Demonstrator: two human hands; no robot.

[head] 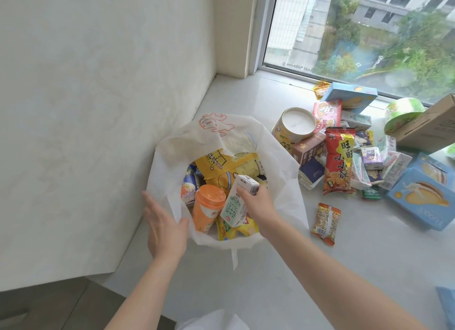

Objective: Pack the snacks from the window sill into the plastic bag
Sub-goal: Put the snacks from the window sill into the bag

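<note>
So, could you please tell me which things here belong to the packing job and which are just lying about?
Part of the job:
plastic bag
milk carton in the right hand
left hand on the bag's rim
red snack packet
blue boxes

Just lying about:
cardboard box

Lower contents of plastic bag hidden under top layer; yellow packets only partly seen. Milk carton partly covered by right hand. Cardboard box and blue box cut by right edge. Small cartons in sill pile overlapped, print too small to read.
</note>
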